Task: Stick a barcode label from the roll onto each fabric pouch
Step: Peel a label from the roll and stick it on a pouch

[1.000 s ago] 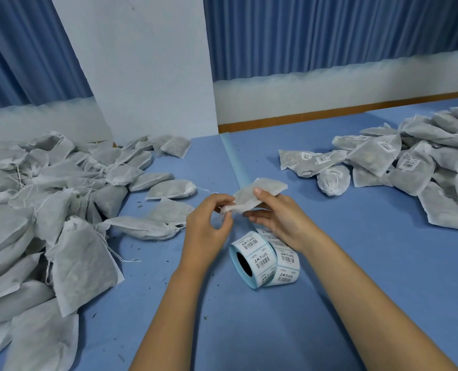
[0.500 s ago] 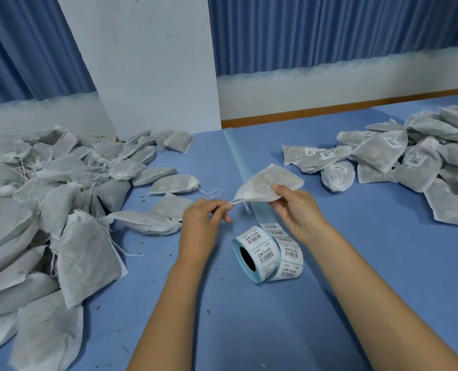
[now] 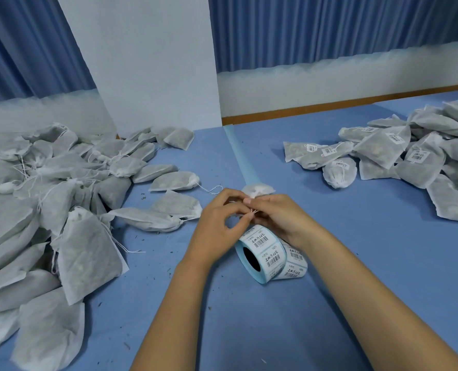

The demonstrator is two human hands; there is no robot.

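Over the blue table, my left hand (image 3: 220,223) and my right hand (image 3: 278,218) meet, and both pinch the thin white drawstring of a small grey fabric pouch (image 3: 257,189). Most of that pouch is hidden behind my fingers; only its top edge shows. The roll of barcode labels (image 3: 269,254) lies on its side right under my hands, with a light blue backing strip (image 3: 240,156) trailing away toward the wall.
A large heap of unlabelled grey pouches (image 3: 48,210) covers the left side of the blue table (image 3: 356,277). Pouches bearing barcode labels (image 3: 399,156) are piled at the right. A white board (image 3: 153,62) leans against the wall behind.
My hands came together over the roll. The pouch, stretched out between them before, is now bunched behind my fingers, which pinch its drawstring.
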